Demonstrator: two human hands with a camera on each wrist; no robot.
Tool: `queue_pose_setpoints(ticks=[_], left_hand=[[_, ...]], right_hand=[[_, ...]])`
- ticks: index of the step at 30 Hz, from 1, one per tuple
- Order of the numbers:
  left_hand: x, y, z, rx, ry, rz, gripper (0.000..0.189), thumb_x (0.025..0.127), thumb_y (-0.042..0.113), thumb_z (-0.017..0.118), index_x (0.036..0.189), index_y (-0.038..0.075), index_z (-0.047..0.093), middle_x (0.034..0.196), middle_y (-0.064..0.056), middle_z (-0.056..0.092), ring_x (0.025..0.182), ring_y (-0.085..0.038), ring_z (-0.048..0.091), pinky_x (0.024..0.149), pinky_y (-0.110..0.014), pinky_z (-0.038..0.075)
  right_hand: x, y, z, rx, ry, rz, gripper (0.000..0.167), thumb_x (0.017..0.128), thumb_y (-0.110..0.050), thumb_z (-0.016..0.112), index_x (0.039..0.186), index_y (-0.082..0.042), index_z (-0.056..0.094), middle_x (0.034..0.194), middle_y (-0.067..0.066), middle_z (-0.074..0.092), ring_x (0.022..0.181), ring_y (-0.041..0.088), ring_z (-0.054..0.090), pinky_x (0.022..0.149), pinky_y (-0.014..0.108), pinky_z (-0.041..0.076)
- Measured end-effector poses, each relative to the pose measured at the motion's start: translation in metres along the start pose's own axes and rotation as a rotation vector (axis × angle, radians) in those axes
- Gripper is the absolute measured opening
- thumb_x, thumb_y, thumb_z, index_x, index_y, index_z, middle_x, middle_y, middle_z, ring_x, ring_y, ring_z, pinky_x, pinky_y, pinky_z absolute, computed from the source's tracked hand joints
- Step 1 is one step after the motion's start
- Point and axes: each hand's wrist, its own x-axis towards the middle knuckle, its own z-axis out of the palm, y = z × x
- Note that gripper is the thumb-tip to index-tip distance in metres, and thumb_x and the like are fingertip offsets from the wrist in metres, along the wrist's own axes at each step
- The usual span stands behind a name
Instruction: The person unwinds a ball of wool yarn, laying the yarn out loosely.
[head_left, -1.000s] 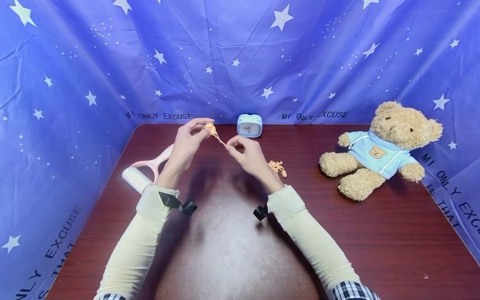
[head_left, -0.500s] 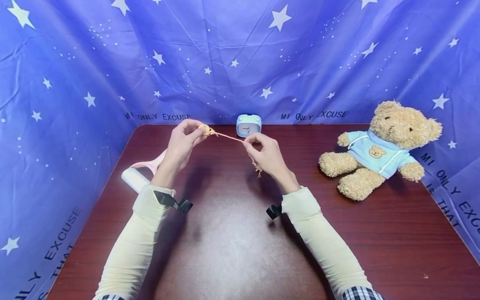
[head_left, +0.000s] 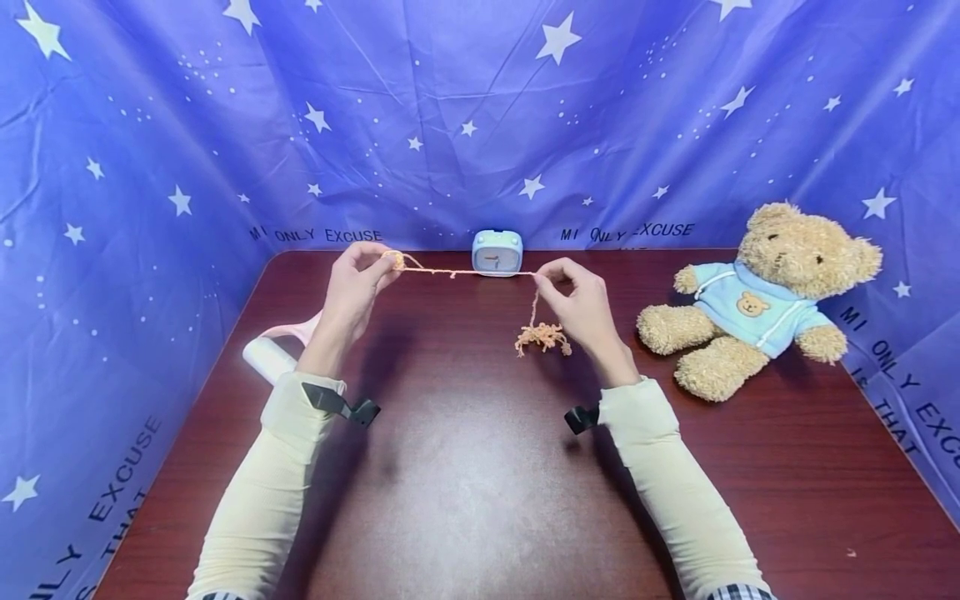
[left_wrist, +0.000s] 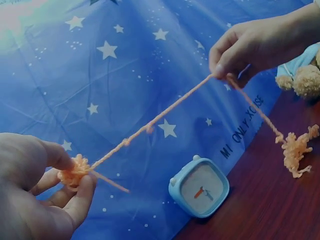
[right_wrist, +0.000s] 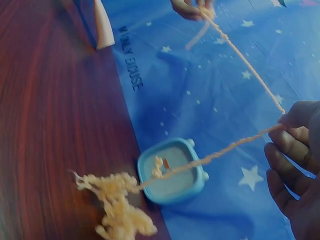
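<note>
My left hand [head_left: 354,283] pinches a small crumpled bundle of orange yarn [left_wrist: 75,172] between thumb and fingers, with a short loose end sticking out. From it a strand of yarn [head_left: 450,272] runs taut across to my right hand [head_left: 581,304], which pinches it between thumb and fingertips. Below the right hand the strand hangs down to a curly, tangled clump of the same yarn [head_left: 543,337]. In the right wrist view that clump [right_wrist: 120,205] appears in front of the table edge and clock.
A light blue clock [head_left: 497,252] stands at the table's back edge, behind the strand. A lint roller [head_left: 270,358] with a pink handle lies left, partly behind the left arm. A teddy bear [head_left: 757,292] in a blue top sits on the table [head_left: 480,467] at right.
My right hand has moved right, away from the left, drawing the strand out long and taut. The left hand has shifted slightly left. The tangled clump now hangs in view below the right hand.
</note>
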Motion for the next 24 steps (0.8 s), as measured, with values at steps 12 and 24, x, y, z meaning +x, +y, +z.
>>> queue_pose_setpoints(ticks=[12,24], left_hand=[[0.005,-0.002,-0.009,-0.037,0.178,-0.001,0.021,0.087,-0.011,0.052,0.086,0.009,0.049,0.091,-0.003,0.055,0.081,-0.009,0.061,0.082,-0.019,0.057],[0.004,0.001,-0.016,-0.133,0.123,0.01,0.01,0.09,-0.003,0.061,0.094,0.001,0.069,0.091,-0.005,0.065,0.079,-0.009,0.063,0.084,-0.018,0.056]], right_hand=[[0.002,0.052,-0.034,-0.036,0.122,0.055,0.009,0.088,-0.009,0.067,0.091,-0.001,0.068,0.083,0.011,0.065,0.078,-0.001,0.053,0.075,0.018,0.045],[-0.002,0.064,-0.066,-0.053,0.217,0.113,0.017,0.089,-0.019,0.067,0.093,-0.003,0.068,0.078,-0.017,0.059,0.075,0.0,0.054,0.07,0.015,0.043]])
